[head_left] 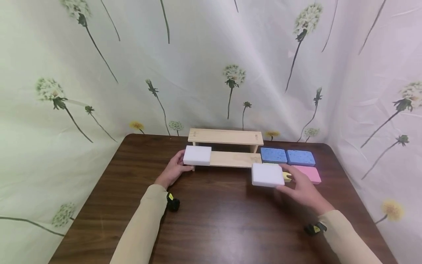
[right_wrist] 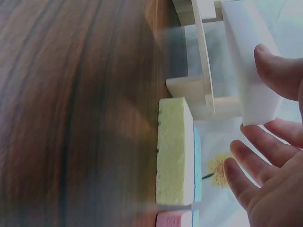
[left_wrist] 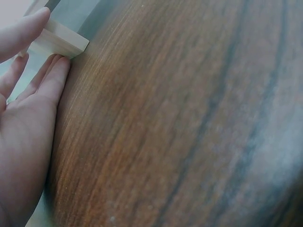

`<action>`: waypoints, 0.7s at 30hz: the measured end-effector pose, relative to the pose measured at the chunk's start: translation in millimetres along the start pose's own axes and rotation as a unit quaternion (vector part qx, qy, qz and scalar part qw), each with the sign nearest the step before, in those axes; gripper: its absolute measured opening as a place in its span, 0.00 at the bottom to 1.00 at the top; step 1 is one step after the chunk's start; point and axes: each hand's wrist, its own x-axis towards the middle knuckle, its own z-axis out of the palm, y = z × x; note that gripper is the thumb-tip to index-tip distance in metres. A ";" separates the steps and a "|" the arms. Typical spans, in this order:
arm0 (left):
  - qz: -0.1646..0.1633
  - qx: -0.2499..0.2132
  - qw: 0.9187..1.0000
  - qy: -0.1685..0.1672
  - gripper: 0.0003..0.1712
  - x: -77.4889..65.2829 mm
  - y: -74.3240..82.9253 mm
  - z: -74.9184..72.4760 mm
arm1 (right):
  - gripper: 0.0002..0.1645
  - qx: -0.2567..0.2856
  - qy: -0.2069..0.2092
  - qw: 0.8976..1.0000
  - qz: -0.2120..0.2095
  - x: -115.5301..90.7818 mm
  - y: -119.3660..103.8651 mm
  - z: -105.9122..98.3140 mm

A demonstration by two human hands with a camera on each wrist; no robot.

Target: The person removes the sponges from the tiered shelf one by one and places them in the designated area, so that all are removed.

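"Right hand first: what has it got?"

"Partly closed, thumb on 1 side and fingers on the other, it pinches the right end of a white rectangular foam-like block. Left hand has its fingers bent round the left end of another white rectangular foam-like block."

"And the rest, biggest down?"

"Pale cloth printed with dandelions hangs behind and at both sides. Next is a dark brown wood-grain table."

"What stands on it?"

"A 2-step pale wooden stand, near the back edge."

"So where are the 2 blocks?"

"The left hand's lies over the left end of the lower step; I can't tell whether it bears fully on the wood. The right hand's is up in the air near the step's right end, with a gap between them in the right wrist view."

"Any sponges?"

"4, right of the stand: 2 blue rectangular sponges behind, a pink rectangular sponge and a yellow rectangular sponge in front."

"Smallest?"

"Black wrist straps with yellow marks, 1 per wrist."
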 end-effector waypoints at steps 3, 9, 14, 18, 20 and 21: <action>0.001 0.002 1.000 -0.001 0.52 -0.9 1.5 1.2 | 0.51 -0.010 0.003 1.000 0.011 -9.5 3.4 -2.6; 0.002 0.011 1.000 0.004 0.52 -2.6 3.2 0.6 | 0.52 -0.021 -0.003 0.999 0.043 -22.5 8.4 -5.5; 0.009 0.008 1.000 0.004 0.52 -1.9 1.9 0.0 | 0.54 -0.044 0.010 0.998 0.031 -31.2 15.4 -7.6; 0.008 0.009 1.000 0.001 0.53 -0.3 0.3 0.0 | 0.54 -0.061 0.022 0.998 0.023 -37.8 23.8 -9.0; 0.007 0.009 1.000 0.002 0.53 1.2 0.9 -0.2 | 0.53 -0.067 0.025 0.997 0.016 -39.8 28.3 -8.7; 0.008 0.009 1.000 0.003 0.52 2.5 1.2 -0.8 | 0.53 -0.068 0.026 0.997 0.012 -40.4 30.2 -8.4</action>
